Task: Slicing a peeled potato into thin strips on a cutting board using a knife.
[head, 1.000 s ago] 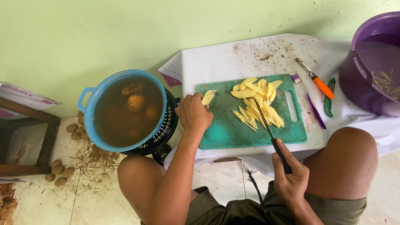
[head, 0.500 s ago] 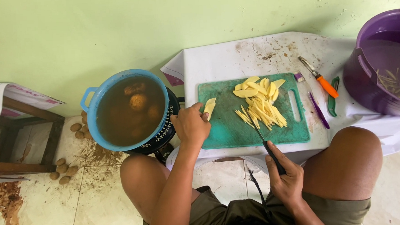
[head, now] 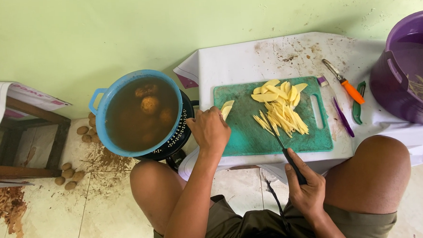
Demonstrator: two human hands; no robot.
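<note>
While the right hand (head: 306, 188) grips a knife (head: 283, 147), left fingers (head: 216, 115) pinch a potato slice (head: 227, 109).

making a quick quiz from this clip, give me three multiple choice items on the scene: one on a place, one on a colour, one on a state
1. Where do the cut potato strips lie?
A. on the green cutting board
B. in the blue tub
C. on the floor

2. What colour is the big bucket at the far right?
A. red
B. purple
C. white

3. What does the right hand hold?
A. nothing
B. a peeler
C. a black-handled knife

Answers: 1 A, the strips are heaped on the board. 2 B, its wall and rim are purple. 3 C, the fingers wrap the handle, blade reaching the strips.
</note>
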